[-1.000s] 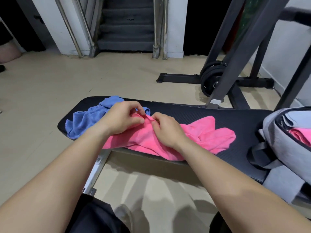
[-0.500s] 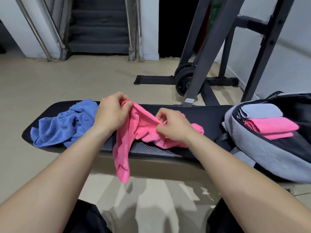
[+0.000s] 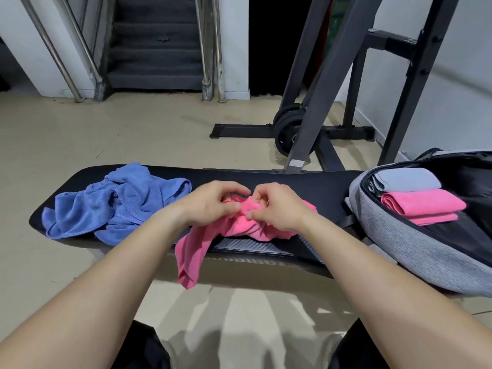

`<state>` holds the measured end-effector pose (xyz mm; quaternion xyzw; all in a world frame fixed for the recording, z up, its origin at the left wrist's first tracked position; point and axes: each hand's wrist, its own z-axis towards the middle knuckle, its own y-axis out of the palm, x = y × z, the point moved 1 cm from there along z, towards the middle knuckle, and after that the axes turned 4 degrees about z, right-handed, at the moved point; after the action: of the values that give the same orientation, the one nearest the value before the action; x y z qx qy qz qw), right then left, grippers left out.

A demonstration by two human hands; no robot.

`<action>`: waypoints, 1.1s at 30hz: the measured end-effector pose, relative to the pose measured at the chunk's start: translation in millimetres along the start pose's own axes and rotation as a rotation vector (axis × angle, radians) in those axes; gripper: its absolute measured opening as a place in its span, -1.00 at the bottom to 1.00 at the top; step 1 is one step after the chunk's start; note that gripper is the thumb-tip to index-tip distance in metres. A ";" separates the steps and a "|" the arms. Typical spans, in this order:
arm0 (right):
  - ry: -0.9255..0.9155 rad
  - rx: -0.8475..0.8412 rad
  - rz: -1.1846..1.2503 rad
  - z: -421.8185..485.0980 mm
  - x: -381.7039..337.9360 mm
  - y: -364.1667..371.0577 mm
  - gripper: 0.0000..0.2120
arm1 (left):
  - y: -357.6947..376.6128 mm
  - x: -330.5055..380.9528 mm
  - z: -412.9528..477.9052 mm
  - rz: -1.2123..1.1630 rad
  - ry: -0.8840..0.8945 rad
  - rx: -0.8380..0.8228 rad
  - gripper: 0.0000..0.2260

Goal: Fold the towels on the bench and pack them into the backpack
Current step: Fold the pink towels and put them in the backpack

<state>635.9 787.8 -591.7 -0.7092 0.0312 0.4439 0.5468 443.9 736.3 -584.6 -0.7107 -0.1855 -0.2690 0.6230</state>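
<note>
A crumpled pink towel [image 3: 195, 249] lies bunched at the middle of the black bench [image 3: 279, 179], one end hanging over the near edge. My left hand [image 3: 210, 203] and my right hand [image 3: 274, 206] sit close together on top of it, both pinching its bunched fabric with curled fingers. A crumpled blue towel [image 3: 117, 203] lies on the bench's left end, apart from my hands. At the right end rests an open grey backpack [image 3: 415, 249], holding a folded grey towel [image 3: 407, 179] and a folded pink towel [image 3: 423, 206].
Behind the bench stands a dark metal rack [image 3: 327, 83] with black weight plates [image 3: 287, 131] at its base. Grey stairs [image 3: 154, 49] with steel handrails rise at the back. Beige floor surrounds the bench.
My hands have come down and together onto the bench, bunching the pink towel between them. The towel's raised part has dropped, and one end still hangs off the front edge.
</note>
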 end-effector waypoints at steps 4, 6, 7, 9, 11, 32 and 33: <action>-0.031 0.103 -0.007 1.7 1.1 -0.8 -0.71 | 9.4 -2.0 -0.4 0.054 -0.002 0.024 -0.82; -0.012 0.075 0.023 2.5 3.9 0.0 -0.71 | 5.3 -2.8 -1.3 0.056 -0.030 0.149 -0.87; -0.009 0.052 0.042 2.4 5.3 0.3 -0.71 | 2.2 -3.1 -2.2 0.047 -0.037 0.208 -0.85; -0.023 0.005 0.102 2.0 5.2 0.8 -0.71 | -4.3 -1.9 -5.6 0.074 -0.039 0.318 -0.84; -0.036 0.004 0.166 2.9 3.0 -1.0 -0.69 | -10.2 -1.1 -9.0 0.108 -0.055 0.405 -0.87; 0.037 0.107 0.105 -2.5 40.6 -57.2 -0.68 | -48.1 -55.9 -22.1 0.394 -0.502 0.721 -0.86; 0.057 0.104 0.160 -3.9 47.1 -60.2 -0.74 | -50.0 -60.9 -22.7 0.394 -0.524 0.686 -0.87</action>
<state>698.5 829.5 -577.9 -0.6875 0.1261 0.4636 0.5446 362.6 726.1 -581.0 -0.5297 -0.2762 0.1195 0.7930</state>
